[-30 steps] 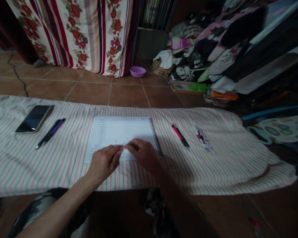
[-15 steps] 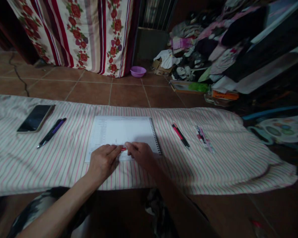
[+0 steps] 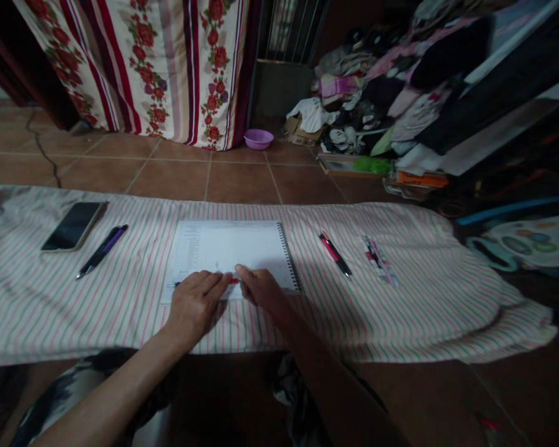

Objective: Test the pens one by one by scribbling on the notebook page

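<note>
A spiral notebook (image 3: 235,245) lies open on the striped cloth, its wire binding on the right. Across its near part, a slim pen with a red section (image 3: 234,281) lies level between my two hands. My left hand (image 3: 196,297) is closed over the pen's middle, and the thin end sticks out to the left of it. At the pen's right end, the curled fingers of my right hand (image 3: 259,288) pinch it. Most of the pen is hidden under my left fingers. Faint marks show on the page above my hands.
Left of the notebook lie a phone (image 3: 73,226) and dark pens (image 3: 102,251). To its right are red and black pens (image 3: 335,254) and several light-coloured pens (image 3: 379,261). A purple basin (image 3: 259,139) and piled clothes (image 3: 354,93) are on the floor beyond.
The pen's thin end now shows to the left of my left hand. A little more of the red section shows between my hands. The view has shifted slightly.
</note>
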A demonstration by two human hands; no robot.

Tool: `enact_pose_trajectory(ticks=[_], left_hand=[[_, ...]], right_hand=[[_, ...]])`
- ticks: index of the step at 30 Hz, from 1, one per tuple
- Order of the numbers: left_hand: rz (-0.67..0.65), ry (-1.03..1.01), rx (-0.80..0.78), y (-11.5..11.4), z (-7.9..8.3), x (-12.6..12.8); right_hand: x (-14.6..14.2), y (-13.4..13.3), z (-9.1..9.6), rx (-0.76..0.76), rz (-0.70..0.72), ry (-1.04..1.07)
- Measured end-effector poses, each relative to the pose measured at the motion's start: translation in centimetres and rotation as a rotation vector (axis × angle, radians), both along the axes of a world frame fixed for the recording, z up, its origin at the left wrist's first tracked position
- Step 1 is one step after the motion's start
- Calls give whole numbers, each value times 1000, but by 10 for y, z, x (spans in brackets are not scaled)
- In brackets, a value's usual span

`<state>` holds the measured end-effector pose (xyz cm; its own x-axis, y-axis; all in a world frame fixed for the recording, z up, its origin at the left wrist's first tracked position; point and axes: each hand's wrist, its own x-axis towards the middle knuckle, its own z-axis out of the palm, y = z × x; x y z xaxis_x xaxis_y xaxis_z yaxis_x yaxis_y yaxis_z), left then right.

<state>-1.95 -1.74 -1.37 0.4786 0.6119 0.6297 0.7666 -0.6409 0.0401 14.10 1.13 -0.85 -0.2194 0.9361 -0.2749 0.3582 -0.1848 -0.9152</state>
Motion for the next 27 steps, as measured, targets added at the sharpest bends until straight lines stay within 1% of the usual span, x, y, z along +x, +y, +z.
enact_pose_trajectory(ticks=[4,7,10,13,17,22,25,27], left_hand=[[8,-43,-14,6,5,2],[55,-78,-9,8,9,5],[126,-71,50,8,11,11],[173,-64,76,9,14,18],[213,-110,72,13,15,24],[205,-140,57,20,11,27],[153,-161,32,22,8,28],[112,-185,15,23,7,28]], right_hand=[[-2,-1,4,-46,-4,97],[-3,-1,5,-95,-32,160],[-2,0,4,-75,-112,218],[0,1,2,-51,-178,246],[2,2,2,-62,-205,299],[8,1,5,-120,-208,342],[11,0,6,-127,-218,329],[13,0,5,-99,-218,312]])
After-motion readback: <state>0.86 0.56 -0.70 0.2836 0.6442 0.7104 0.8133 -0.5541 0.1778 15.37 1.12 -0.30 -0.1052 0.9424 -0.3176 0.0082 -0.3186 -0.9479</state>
